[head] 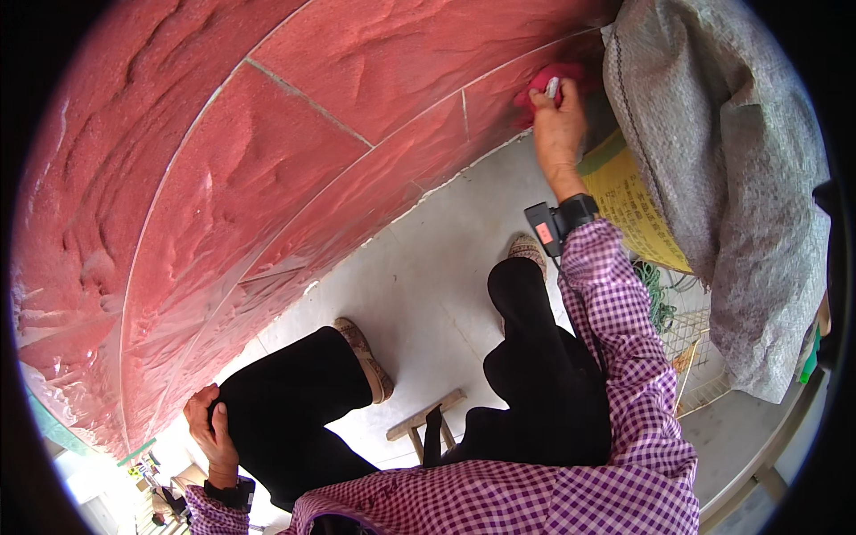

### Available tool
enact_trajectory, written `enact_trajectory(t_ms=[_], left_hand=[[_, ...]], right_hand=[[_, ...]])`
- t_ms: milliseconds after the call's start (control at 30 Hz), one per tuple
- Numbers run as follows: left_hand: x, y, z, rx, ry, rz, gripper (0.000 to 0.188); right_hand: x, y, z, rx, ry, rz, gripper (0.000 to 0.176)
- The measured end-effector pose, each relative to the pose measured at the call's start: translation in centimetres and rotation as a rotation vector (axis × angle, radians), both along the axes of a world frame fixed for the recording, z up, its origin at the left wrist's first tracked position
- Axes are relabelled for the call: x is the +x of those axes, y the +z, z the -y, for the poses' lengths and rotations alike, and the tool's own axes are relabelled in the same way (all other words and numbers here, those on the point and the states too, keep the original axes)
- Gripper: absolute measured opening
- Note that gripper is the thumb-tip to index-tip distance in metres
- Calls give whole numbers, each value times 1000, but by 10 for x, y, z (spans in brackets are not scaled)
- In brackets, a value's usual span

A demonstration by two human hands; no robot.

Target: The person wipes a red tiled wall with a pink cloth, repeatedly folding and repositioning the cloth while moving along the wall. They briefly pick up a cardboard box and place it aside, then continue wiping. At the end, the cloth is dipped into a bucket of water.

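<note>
My right hand [560,127] grips a bunched pink cloth [554,72] against the lower part of a red, rough-faced tiled wall [314,107]. Something small and white [552,87] shows between the thumb and fingers; what it is cannot be made out. That hand works close to the corner, just beside a hanging grey woven sack [669,114]. On my left knee, in black trousers, lies my left hand [211,428], holding nothing, its thumb apart from the fingers. Pale grout lines run between the red tiles.
Behind the grey sack stands a yellow printed bag [632,200] bearing writing. Green cord [652,294] and a wire rack [695,354] lie below it. Between my legs is a small wooden stool [426,414] on the pale floor [428,267]. A curved rail edges the right side.
</note>
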State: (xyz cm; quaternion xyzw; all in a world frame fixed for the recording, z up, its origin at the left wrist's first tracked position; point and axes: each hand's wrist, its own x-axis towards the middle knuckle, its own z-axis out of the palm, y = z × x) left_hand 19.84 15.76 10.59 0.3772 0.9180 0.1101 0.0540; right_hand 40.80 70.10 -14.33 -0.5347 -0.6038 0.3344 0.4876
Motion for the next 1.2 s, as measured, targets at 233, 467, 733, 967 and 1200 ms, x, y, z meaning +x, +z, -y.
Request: enact_trajectory(t_ms=[233,467,733,967,1200], left_hand=[[3,2,2,11,10,2,22],[2,2,5,24,10,-2,23],[2,2,6,13,45,2,23],[7,2,-1,10,8,-27,22],[0,-1,0,-15,8,-21,27]], right_hand=[[-52,-31,105,-359,361,-50,25],[-48,31,87,-120,281,-220,19],[-56,70,107,268,264,304,28],[-71,65,169,309,1071,180,24],[-56,34,144,-83,733,-122,25]])
